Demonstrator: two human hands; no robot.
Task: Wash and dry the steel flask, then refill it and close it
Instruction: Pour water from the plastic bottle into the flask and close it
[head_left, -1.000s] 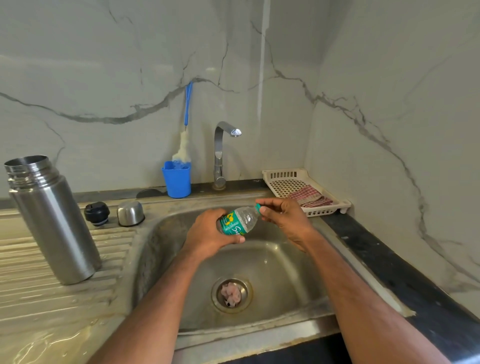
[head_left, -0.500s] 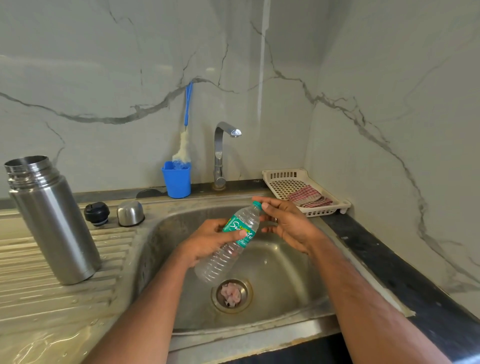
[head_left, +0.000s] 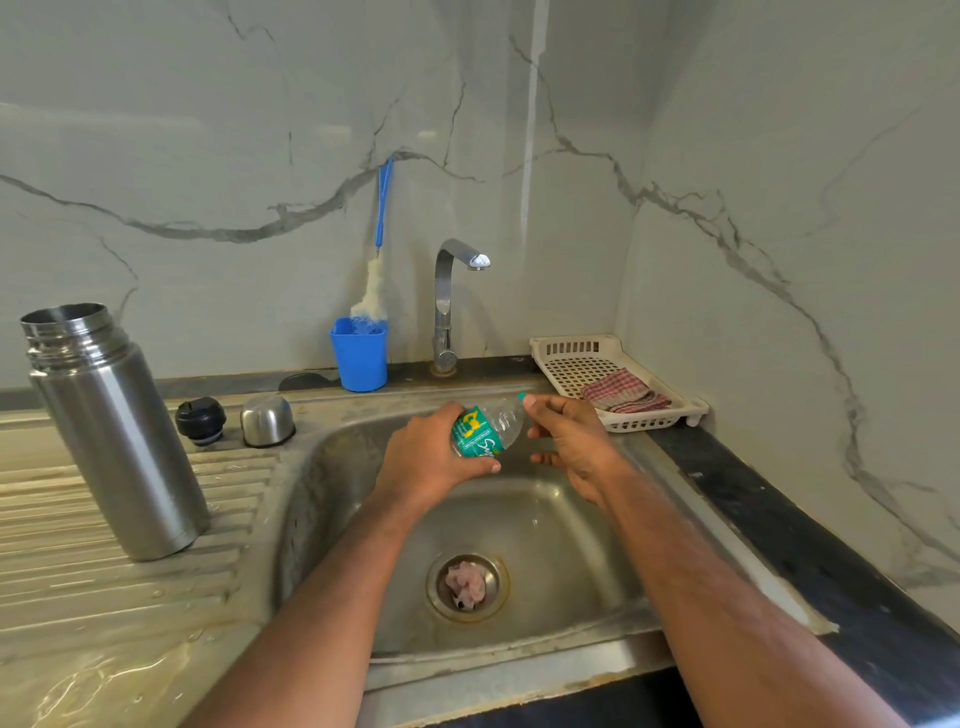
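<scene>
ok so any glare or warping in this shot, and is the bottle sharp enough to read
Head view: wide-angle bending bows the wall seam and tilts the steel flask near the left edge; bright glare streaks the flask's side and the wet drainboard; the plastic bottle, gripped by the left hand with the right hand at its cap, is slightly soft, its label only partly legible.

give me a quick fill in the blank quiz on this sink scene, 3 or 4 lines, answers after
1. The steel flask stands upright on the ribbed ____ left of the sink basin.
2. The left hand grips a plastic ____ with a green label.
3. The right hand pinches its green ____.
4. A checked cloth lies in the white ____.

Missing words: drainboard; bottle; cap; tray
</scene>
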